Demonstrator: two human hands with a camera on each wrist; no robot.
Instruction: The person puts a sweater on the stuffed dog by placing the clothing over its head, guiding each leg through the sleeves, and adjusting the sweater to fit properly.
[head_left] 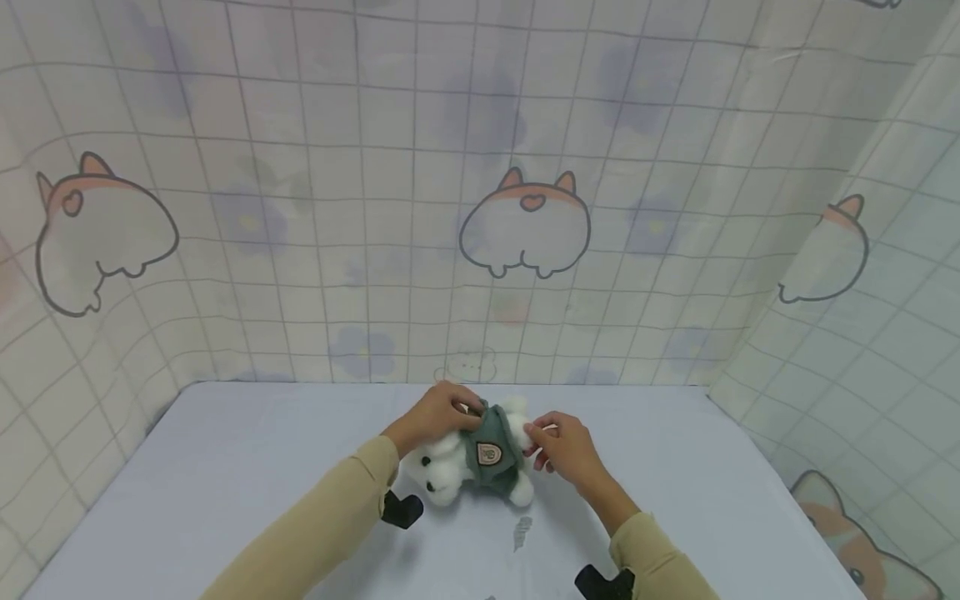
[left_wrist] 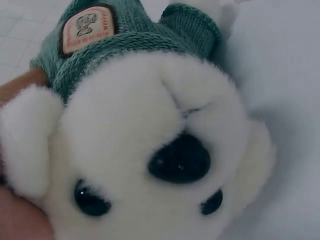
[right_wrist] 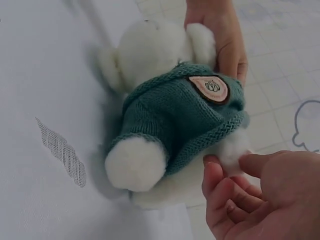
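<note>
A white plush dog (head_left: 442,471) in a green knitted sweater (head_left: 491,467) lies on its back, its head toward the left. Dark eyes, a black nose (left_wrist: 180,160) and floppy ears show up close in the left wrist view. My left hand (head_left: 444,414) grips the dog's far side at the sweater, by the ear; some of its fingers are hidden. Between thumb and fingers, my right hand (head_left: 564,446) pinches the white paw (right_wrist: 232,155) that sticks out of the sweater. The other front paw (right_wrist: 135,165) lies free. A patch (right_wrist: 211,89) is sewn on the sweater's front.
The dog lies on a white-covered table (head_left: 247,467). A small grey printed mark (head_left: 522,533) shows on the cover in front of it. Behind stands a grid-patterned curtain (head_left: 405,208) with cartoon corgis, which also runs along both sides.
</note>
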